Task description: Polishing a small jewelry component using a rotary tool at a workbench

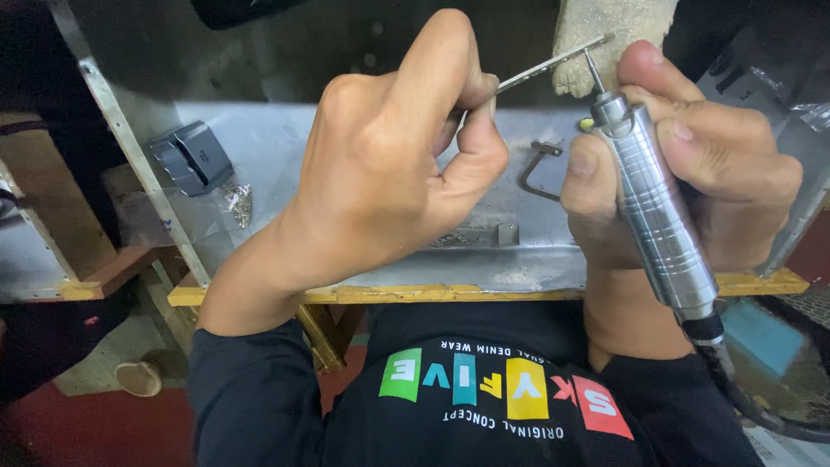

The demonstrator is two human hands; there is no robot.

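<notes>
My left hand pinches a thin metal strip between thumb and forefinger, and the strip sticks out to the upper right. My right hand grips a ribbed silver rotary handpiece like a pen. Its fine bit points up and touches the far end of the strip. A black flexible cable runs from the tool's lower end down to the right.
A metal-covered bench with a yellow wooden front edge lies under my hands. A small grey block and metal scraps sit at its left. A metal clamp lies between my hands, and a gritty pale block stands behind.
</notes>
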